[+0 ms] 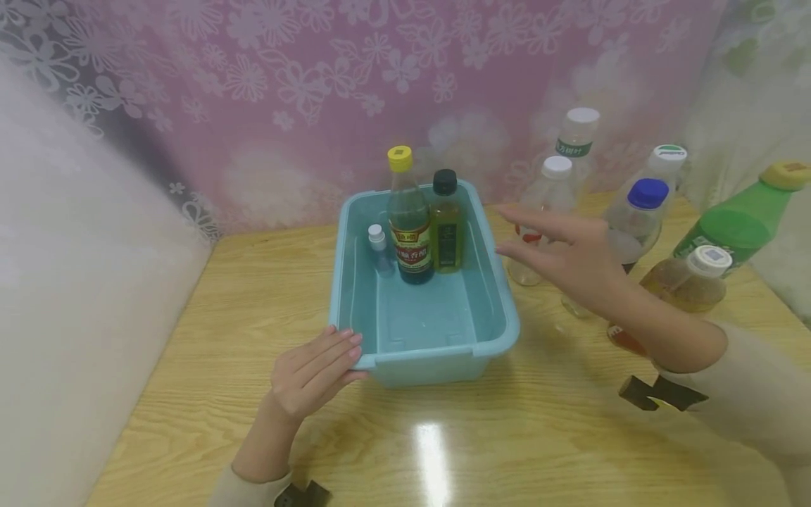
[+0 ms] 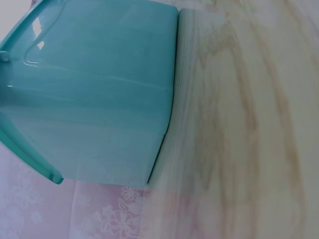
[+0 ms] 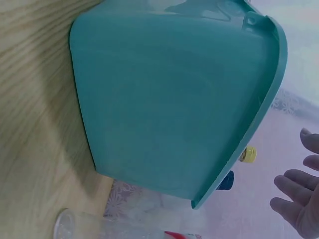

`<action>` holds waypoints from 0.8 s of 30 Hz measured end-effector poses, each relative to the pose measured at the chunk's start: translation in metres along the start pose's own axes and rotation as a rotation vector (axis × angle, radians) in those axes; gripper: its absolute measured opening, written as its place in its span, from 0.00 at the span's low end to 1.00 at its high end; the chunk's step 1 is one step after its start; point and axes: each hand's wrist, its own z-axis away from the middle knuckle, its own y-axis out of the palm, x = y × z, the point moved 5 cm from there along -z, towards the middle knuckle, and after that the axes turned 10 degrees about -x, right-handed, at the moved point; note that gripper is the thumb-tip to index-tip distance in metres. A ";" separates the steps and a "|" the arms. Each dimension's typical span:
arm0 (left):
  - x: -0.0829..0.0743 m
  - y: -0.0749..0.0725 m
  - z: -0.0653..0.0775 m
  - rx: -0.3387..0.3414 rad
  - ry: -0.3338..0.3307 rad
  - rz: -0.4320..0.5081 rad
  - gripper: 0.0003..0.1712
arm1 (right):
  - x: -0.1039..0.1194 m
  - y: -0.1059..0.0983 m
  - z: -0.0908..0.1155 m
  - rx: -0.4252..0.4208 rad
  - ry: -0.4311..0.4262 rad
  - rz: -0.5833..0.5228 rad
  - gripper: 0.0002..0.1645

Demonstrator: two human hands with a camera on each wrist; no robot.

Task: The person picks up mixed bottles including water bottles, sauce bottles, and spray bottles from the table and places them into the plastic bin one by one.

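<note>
While the left hand point(image 1: 317, 373) grips the near-left rim of the blue tub point(image 1: 431, 367), fingers together, the right hand point(image 1: 579, 260) hovers just right, thumb and fingers apart.

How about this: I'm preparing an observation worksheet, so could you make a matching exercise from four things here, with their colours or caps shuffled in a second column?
Things, as seen in the head view:
1. Tub
2. Leftmost bottle inside the tub
3. Middle bottle inside the tub
4. Rightmost bottle inside the tub

Colours or caps:
A. Yellow-capped
B. Dark-capped
C. Light blue
D. White-capped

Right pairs: 1-C, 2-D, 3-A, 4-B
</note>
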 end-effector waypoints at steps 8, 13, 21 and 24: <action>0.000 0.000 -0.002 0.004 -0.004 -0.001 0.12 | -0.007 -0.017 0.018 -0.086 -0.028 -0.067 0.24; -0.001 0.000 -0.003 0.002 -0.009 0.009 0.12 | -0.008 -0.021 0.028 -0.068 -0.053 -0.087 0.27; -0.001 0.001 -0.003 -0.005 -0.002 0.011 0.12 | -0.010 -0.033 0.044 -0.127 -0.097 0.013 0.33; -0.001 0.001 -0.003 0.000 -0.006 0.012 0.12 | -0.009 -0.040 0.049 -0.173 -0.111 0.016 0.34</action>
